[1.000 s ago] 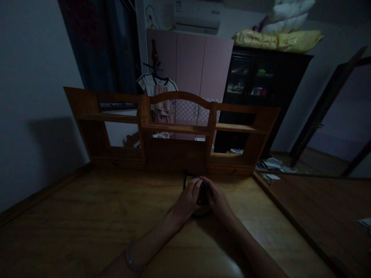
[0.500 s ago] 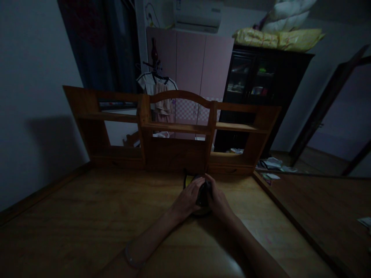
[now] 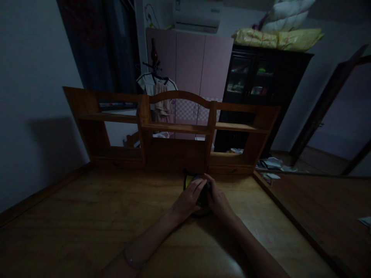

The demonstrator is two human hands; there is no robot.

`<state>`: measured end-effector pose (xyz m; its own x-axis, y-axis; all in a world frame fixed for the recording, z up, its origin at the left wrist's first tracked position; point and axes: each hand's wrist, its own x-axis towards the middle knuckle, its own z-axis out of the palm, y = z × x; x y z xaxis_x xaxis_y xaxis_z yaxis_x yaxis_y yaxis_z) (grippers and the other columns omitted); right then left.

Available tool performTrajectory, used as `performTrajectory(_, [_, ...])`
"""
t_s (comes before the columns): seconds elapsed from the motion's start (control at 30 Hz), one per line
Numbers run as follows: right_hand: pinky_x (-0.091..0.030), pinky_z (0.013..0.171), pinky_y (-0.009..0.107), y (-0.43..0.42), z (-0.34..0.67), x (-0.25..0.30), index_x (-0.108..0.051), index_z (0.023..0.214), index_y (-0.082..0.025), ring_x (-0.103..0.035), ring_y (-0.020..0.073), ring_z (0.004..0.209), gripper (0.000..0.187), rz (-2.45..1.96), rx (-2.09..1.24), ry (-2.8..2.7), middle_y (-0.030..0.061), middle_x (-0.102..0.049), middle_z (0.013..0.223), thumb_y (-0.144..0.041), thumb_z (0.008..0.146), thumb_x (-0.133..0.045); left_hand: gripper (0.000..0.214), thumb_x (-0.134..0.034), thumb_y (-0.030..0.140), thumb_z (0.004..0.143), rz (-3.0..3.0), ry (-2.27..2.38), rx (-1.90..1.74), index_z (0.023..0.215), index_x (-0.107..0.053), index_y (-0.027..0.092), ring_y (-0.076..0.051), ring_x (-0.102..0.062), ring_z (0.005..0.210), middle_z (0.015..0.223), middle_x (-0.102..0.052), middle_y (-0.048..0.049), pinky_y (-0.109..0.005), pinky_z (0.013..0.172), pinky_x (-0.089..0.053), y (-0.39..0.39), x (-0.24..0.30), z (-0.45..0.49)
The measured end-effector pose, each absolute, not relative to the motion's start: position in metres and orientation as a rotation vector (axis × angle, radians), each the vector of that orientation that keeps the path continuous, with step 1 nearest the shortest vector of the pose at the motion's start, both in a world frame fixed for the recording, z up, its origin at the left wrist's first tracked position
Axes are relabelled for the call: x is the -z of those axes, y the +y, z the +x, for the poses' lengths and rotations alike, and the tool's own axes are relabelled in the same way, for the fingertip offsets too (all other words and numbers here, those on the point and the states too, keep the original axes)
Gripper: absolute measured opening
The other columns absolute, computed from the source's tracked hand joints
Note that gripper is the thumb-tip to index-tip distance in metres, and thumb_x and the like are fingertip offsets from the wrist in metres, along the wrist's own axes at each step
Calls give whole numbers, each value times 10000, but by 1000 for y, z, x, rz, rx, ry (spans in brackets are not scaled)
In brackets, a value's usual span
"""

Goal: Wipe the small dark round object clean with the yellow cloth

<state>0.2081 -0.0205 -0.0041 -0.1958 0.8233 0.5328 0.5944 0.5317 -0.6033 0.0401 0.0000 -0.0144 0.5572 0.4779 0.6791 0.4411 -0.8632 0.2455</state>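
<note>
A dark, glossy object [image 3: 203, 197] sits between my two hands near the middle of the wooden desk; in the dim light I cannot make out its kind. My left hand [image 3: 189, 197] is closed against its left side, fingers reaching over the top. On the right side, my right hand [image 3: 218, 197] grips it with curled fingers. Much of the object is hidden by the hands. Under and behind it shows a dark-edged item with a yellow patch [image 3: 189, 180], partly covered by my left hand.
A wooden shelf unit [image 3: 176, 126] with open compartments stands along the desk's [image 3: 101, 216] far edge. To the right, a raised wooden rim [image 3: 290, 216] borders the desk. Beyond are a pink wardrobe [image 3: 189, 61], a black cabinet [image 3: 269, 77] and hanging clothes [image 3: 160, 87].
The fingers of my left hand have shifted slightly to the right over the dark object, and its bright glint has faded. My right hand stays nearly still.
</note>
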Motion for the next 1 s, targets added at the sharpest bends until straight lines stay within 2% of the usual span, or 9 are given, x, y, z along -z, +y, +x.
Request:
performTrajectory(0.17, [-532,687,321,-19,208,7,-210,1437,-245,-668,198,789,522,-1209,-326,-1906,95,-660,1068,-192,935,-341,979,-750,101,647,2755,790,-1218,1425,-165,199,-301,-354,1316,1384,-376,-150,-523,1081,-359,1,16,40])
performTrajectory(0.47, [-515,722,300,-16,210,11,-281,1396,-259,-659,193,868,512,-1177,-326,-1943,74,-644,1116,-152,901,-353,960,-753,106,651,2719,885,-1212,1423,-191,207,-304,-367,1308,1382,-360,-151,-479,1061,-391,-4,16,41])
performTrajectory(0.57, [-500,670,284,-15,209,15,-326,1357,-237,-660,196,798,465,-1243,-296,-1917,78,-671,1023,-158,900,-356,924,-744,164,685,2706,923,-1188,1425,-193,199,-289,-382,1300,1374,-376,-151,-447,1050,-405,-1,15,40])
performTrajectory(0.63, [-486,636,270,-13,208,20,-359,1324,-210,-654,200,756,443,-1306,-254,-1884,88,-681,951,-149,886,-373,985,-789,240,649,2719,926,-1131,1428,-189,180,-290,-393,1292,1369,-392,-162,-437,1048,-403,5,13,36])
performTrajectory(0.73, [-474,618,265,-9,210,29,-392,1292,-188,-645,207,732,469,-1349,-197,-1914,93,-685,897,-109,830,-421,1167,-872,424,482,2826,796,-986,1417,-231,145,-319,-431,1259,1355,-426,-189,-443,1021,-421,16,-6,24])
performTrajectory(0.8, [-483,647,281,-4,213,37,-387,1305,-178,-645,217,768,501,-1362,-171,-1915,101,-686,911,-99,812,-433,974,-834,487,539,2840,822,-1010,1341,-382,170,-293,-512,1180,1274,-520,-150,-413,965,-465,11,-35,14])
performTrajectory(0.87, [-496,680,301,2,216,44,-361,1337,-165,-647,226,811,524,-1385,-152,-1886,114,-685,945,-114,821,-435,335,-671,439,785,2836,800,-1130,1027,-612,214,-213,-624,953,963,-655,-45,-356,864,-510,-12,-74,5])
performTrajectory(0.9, [-500,695,311,4,218,47,-350,1352,-161,-648,231,832,528,-1402,-138,-1873,120,-684,965,-125,832,-430,179,-557,369,885,2785,782,-1259,842,-634,214,-177,-635,826,803,-647,-14,-322,786,-524,-31,-94,2])
performTrajectory(1.0, [-499,717,318,7,220,51,-344,1370,-158,-649,237,859,536,-1421,-115,-1879,125,-683,999,-136,842,-431,257,-487,244,913,2621,726,-1631,678,-590,231,-145,-568,588,598,-545,13,-292,551,-508,-105,-134,-10])
